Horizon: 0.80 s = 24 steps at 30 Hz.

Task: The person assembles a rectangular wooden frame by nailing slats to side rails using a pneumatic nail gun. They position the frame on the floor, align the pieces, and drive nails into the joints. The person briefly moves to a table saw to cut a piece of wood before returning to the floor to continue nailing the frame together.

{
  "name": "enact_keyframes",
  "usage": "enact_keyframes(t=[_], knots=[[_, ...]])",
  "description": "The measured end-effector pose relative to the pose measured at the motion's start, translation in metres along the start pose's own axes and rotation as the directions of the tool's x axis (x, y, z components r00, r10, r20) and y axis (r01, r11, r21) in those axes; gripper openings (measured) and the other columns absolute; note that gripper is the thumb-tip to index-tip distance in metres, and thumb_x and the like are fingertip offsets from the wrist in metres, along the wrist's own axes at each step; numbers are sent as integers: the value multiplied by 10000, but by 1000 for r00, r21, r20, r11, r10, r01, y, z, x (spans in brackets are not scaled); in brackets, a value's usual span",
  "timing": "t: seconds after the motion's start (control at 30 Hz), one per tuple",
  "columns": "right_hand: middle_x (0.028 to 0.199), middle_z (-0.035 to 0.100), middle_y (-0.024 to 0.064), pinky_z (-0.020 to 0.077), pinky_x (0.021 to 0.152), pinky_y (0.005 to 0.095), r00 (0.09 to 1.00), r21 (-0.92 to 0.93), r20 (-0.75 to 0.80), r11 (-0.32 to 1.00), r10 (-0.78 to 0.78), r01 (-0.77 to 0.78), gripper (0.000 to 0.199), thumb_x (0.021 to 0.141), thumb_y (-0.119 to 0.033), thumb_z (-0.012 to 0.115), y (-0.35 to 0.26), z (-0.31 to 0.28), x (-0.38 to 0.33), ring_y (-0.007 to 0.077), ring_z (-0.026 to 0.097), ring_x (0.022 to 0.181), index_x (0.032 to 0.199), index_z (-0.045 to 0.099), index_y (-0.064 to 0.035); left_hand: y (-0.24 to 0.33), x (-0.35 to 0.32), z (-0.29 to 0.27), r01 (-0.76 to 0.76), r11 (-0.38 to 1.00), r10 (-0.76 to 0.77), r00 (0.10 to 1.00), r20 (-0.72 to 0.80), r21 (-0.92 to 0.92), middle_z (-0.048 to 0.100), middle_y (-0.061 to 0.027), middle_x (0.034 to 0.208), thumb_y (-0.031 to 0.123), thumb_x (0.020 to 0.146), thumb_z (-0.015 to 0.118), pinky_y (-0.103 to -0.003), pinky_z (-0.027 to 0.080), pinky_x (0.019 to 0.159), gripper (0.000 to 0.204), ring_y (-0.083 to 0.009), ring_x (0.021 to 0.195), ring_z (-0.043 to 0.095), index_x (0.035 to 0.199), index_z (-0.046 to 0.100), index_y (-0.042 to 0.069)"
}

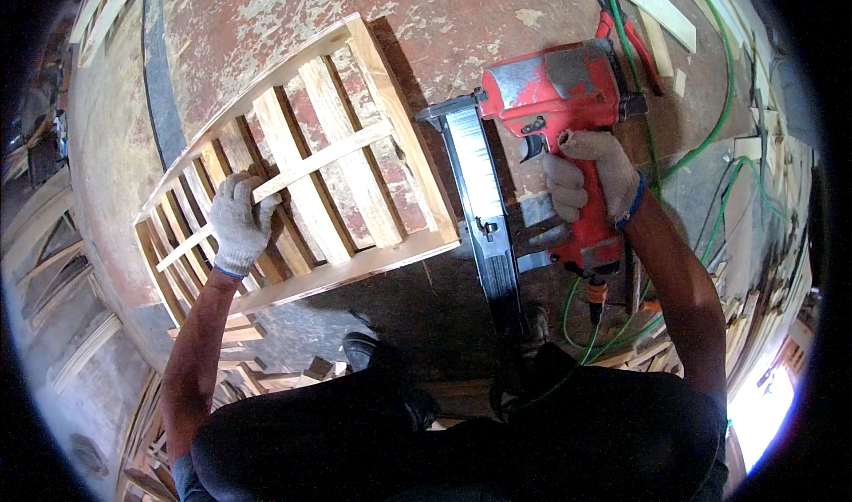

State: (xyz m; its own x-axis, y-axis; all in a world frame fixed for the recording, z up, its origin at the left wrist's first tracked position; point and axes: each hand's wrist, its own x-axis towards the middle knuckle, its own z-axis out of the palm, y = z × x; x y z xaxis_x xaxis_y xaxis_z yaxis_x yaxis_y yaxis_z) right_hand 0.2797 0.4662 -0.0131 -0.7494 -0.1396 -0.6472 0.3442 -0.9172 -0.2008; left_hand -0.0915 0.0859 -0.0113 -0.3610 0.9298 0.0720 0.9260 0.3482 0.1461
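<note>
A slatted wooden frame (390, 85) like a shallow crate lies on the floor at the left, tilted in view. One thin wooden strip (333, 156) runs lengthwise across its slats. My gloved left hand (240, 222) is closed around this strip near its middle, over the slats. On the right, my gloved right hand (603, 173) grips the handle of a red nail gun (550, 89) with worn grey patches. Its long magazine (479, 182) points down toward my legs, and its nose is beside the frame's right end, apart from it. The index finger is partly hidden behind the handle.
A green air hose (729, 102) curls along the right side, with another length below the gun. Red-handled pliers (648, 54) lie past the gun. Boards (652, 5) lie at the far right, and wood offcuts (240, 333) are scattered near my left knee.
</note>
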Motion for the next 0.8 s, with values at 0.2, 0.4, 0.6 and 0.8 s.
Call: enact_keyframes(t=[0.2,0.4,0.6,0.8], knots=[[592,464,11,410,455,384,998,11,36,999,-47,46,343,964,-396,610,0,9,0,179,463,460,789,551,-107,2,-1,-1,5,1000,-5,1000,4,-13,645,-191,1070,270,882,778,-494,517,806,330,-415,962,636,1071,635,41],[589,483,47,396,492,398,999,-14,54,1000,-2,3,384,949,-398,599,2,-1,2,234,469,475,698,515,-120,-1,-2,0,2,1000,-2,1000,7,-8,643,-186,1063,264,882,775,-494,513,806,334,-416,959,628,1080,621,45],[568,442,39,395,512,408,994,-44,113,999,2,3,424,951,-424,595,2,-4,5,223,438,483,667,491,-127,-2,-1,1,5,1000,-5,1000,11,17,646,-186,1057,258,883,770,-492,512,803,318,-415,951,628,1080,629,52],[607,476,19,421,515,408,989,27,140,999,38,-42,346,953,-400,600,2,-8,4,212,456,491,750,535,-128,1,-1,-1,7,1000,-7,1000,1,-17,647,-181,1054,243,884,763,-491,512,811,303,-412,953,630,1082,634,55]])
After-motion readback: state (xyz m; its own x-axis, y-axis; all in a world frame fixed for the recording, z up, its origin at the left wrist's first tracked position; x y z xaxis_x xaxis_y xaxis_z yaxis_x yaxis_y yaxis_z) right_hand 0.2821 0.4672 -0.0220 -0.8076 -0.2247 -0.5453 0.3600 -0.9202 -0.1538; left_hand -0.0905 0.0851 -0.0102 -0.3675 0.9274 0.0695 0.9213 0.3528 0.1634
